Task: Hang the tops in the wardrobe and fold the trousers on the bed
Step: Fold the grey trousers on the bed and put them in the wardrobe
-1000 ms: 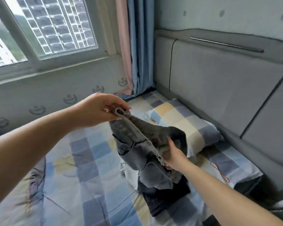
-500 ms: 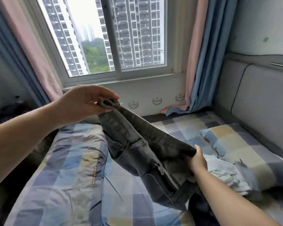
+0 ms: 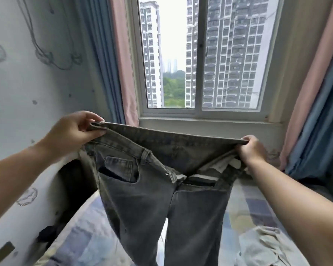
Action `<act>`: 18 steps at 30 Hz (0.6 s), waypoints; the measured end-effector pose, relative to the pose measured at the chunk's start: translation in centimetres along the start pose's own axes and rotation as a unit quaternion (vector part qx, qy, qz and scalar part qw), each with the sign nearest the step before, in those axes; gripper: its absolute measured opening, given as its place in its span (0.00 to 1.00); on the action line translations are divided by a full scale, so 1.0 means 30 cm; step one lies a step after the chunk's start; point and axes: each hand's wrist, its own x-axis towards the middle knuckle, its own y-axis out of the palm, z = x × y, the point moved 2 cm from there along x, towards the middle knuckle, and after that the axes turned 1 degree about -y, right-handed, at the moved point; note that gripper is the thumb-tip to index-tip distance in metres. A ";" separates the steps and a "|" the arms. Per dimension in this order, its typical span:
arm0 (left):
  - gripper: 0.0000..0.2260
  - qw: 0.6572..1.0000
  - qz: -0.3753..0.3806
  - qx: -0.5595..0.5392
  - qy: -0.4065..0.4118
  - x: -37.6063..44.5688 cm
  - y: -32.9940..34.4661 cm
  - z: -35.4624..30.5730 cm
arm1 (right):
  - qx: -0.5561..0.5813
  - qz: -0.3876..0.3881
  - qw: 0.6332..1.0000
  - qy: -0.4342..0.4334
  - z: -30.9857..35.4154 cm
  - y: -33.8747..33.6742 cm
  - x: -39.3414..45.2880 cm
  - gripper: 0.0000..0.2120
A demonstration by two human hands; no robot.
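**Grey jeans held up by the waistband before the window**

You held the grey jeans [image 3: 161, 198] spread wide in front of the window [image 3: 200, 60], well above the bed [image 3: 81, 240]. Your left hand [image 3: 73, 131] pinched one end of the waistband between thumb and curled fingers; your right hand [image 3: 251, 148] gripped the other end, fingers wrapped over the edge. The two hands were well apart, with the band pulled taut between them. The fly stood open, its zip and pale pocket lining showing, and both legs hung down over the checked bedsheet. A light, crumpled garment [image 3: 267, 244] lay on the bed below your right forearm. Pink and blue curtains [image 3: 121, 73] flanked the window. No label or writing on the jeans could be read.
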 end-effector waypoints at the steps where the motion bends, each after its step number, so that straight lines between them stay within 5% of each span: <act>1: 0.12 1.000 -0.027 0.000 -0.005 0.008 -0.026 -0.006 | 0.004 -0.006 0.999 -0.034 0.079 -0.039 0.031 0.10; 8: 0.12 0.985 -0.172 0.021 -0.027 0.071 -0.183 -0.190 | 0.059 -0.038 0.973 -0.219 0.546 -0.404 0.204 0.14; 13: 0.27 0.969 -0.243 -0.049 -0.007 0.164 -0.172 -0.286 | 0.099 -0.037 0.962 -0.250 0.644 -0.668 0.247 0.06; 18: 0.11 0.945 -0.256 -0.205 0.015 0.204 -0.036 -0.571 | 0.089 -0.080 0.963 -0.240 0.646 -0.933 0.304 0.04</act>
